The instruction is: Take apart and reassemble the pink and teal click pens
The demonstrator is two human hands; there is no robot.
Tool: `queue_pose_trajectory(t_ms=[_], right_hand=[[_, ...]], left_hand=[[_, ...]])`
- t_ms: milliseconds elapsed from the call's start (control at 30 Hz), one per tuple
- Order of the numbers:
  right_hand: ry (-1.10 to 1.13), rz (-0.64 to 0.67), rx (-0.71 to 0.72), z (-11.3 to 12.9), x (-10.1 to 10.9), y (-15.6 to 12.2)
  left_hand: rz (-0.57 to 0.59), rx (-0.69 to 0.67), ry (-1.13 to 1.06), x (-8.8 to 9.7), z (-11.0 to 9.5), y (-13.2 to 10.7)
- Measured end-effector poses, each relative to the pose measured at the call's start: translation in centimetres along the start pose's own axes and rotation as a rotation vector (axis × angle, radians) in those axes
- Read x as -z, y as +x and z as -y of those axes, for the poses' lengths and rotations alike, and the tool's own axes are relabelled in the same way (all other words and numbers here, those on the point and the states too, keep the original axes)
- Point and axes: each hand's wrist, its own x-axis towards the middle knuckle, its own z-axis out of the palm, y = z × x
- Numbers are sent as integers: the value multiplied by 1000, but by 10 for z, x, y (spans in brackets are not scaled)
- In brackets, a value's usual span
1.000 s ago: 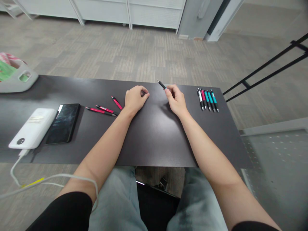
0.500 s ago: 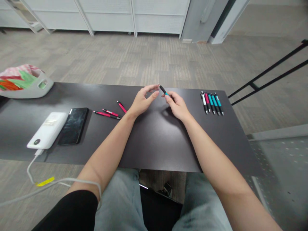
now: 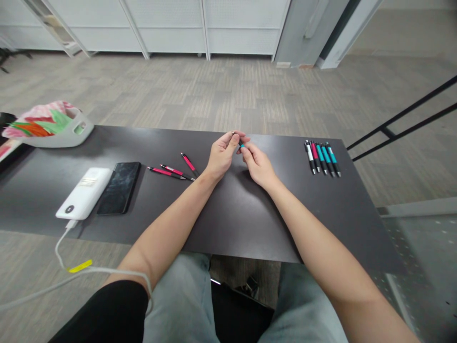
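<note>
Over the far part of the dark table, both hands meet at a teal and black pen [image 3: 242, 144]. My left hand [image 3: 221, 155] closes thumb and fingers round its black end. My right hand [image 3: 260, 166] pinches the teal part, and its fingers hide much of the barrel. Left of my left wrist lie three pink and black pens [image 3: 167, 173], loosely spread at different angles. To the right of my right hand is a side-by-side row: a white pen [image 3: 310, 157], a pink pen [image 3: 315, 157] and three teal pens [image 3: 327, 159].
A white power bank [image 3: 84, 193] with a white cable [image 3: 60, 250] and a black phone [image 3: 119, 188] lie at left on the table [image 3: 235, 228]. The cable crosses my left arm. Behind them stands a white basket [image 3: 80, 136] with patterned cloth. A black rail [image 3: 403, 131] slants beyond the right edge.
My left hand has closed on the pen's black end, where its fingers were spread beside it. The right hand keeps its hold. The view has shifted slightly left.
</note>
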Motion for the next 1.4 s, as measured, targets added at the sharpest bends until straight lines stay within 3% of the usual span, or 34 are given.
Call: queue_pose_trajectory(t_ms=[67, 167, 467, 1400], right_hand=[[-112, -117, 114, -3, 0, 2], [-150, -165, 151, -5, 1, 3], [-167, -178, 179, -7, 3, 2], [-113, -113, 98, -15, 10, 8]], left_hand=[[-47, -21, -8, -4, -3, -2], [-113, -15, -8, -9, -10, -3], [-176, 36, -36, -13, -17, -5], [-158, 37, 19, -8, -20, -1]])
